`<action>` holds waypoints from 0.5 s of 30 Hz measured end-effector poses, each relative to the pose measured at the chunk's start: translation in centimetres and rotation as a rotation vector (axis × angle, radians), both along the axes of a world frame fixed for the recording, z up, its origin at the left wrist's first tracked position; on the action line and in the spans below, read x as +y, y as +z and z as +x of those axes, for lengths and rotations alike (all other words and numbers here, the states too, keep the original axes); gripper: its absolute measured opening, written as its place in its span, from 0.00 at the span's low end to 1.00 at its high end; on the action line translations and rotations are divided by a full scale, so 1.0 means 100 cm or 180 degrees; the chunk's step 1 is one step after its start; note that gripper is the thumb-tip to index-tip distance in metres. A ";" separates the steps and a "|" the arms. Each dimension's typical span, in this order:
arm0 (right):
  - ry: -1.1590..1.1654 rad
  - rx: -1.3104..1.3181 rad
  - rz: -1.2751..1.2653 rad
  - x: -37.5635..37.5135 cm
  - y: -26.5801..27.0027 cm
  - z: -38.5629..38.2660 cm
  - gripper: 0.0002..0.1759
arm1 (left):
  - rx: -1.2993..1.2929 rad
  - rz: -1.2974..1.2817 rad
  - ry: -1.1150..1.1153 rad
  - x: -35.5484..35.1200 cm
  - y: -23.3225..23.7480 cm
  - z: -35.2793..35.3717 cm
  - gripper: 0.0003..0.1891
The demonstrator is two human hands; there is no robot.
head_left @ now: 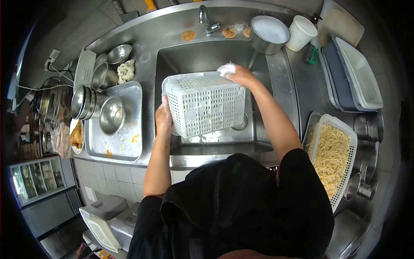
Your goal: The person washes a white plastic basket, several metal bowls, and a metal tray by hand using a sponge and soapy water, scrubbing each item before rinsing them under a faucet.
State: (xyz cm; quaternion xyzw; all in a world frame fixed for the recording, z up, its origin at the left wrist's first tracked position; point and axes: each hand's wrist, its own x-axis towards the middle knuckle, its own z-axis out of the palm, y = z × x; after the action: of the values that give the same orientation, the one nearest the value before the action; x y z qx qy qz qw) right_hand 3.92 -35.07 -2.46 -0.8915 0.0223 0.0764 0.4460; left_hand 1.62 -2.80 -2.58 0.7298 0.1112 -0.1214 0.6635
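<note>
Closest to us is our own black apron (241,203), with both bare forearms reaching out from it over the front rim of the steel sink (258,56). Our left hand (164,118) is clasped around the left edge of a white slotted plastic basket (205,108), fingers wrapped on its side wall. It holds the basket tilted on its side inside the sink basin, just above the drain. Our right hand (241,75) is closed around a small white cloth or sponge (226,69), we cannot tell which, and presses it against the basket's far upper corner. To our right, on the counter near the sink, a white strainer tray (351,142) holds a heap of pale yellow noodles (332,155), with steel pots (366,127) just beside it. To our left, a steel tray (129,142) with orange smears carries a steel bowl (111,114). More bowls (82,101) stand stacked on edge at its left side. Farther back on that side lies a crumpled rag (126,71) near two more bowls. Beyond the basket the faucet (207,21) stands at the sink's back edge, with round browned pieces (188,35) on the ledge on either side of it. At the far right of the ledge are a wide steel pan (269,32), a white cup (301,32) and a green brush (312,54). Stacked flat trays (358,73) sit to their right.
</note>
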 end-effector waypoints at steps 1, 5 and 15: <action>-0.0194 0.0185 0.0300 -0.011 -0.010 -0.002 0.19 | 0.0148 -0.0277 0.0127 0.002 -0.013 -0.001 0.35; -0.1915 0.0189 0.2092 -0.009 -0.059 -0.021 0.20 | 0.0709 -0.1148 0.0702 -0.008 -0.048 -0.009 0.34; -0.1964 -0.0482 -0.0062 0.073 -0.066 -0.067 0.22 | 0.1214 -0.2506 0.1310 -0.035 -0.107 -0.021 0.30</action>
State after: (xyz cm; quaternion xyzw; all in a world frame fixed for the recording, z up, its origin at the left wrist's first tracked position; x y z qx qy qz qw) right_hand -2.80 -27.73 -9.05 -0.8501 0.2591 -0.1292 0.4399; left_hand -0.46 -6.25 -13.32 0.3508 0.3186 -0.1522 0.8673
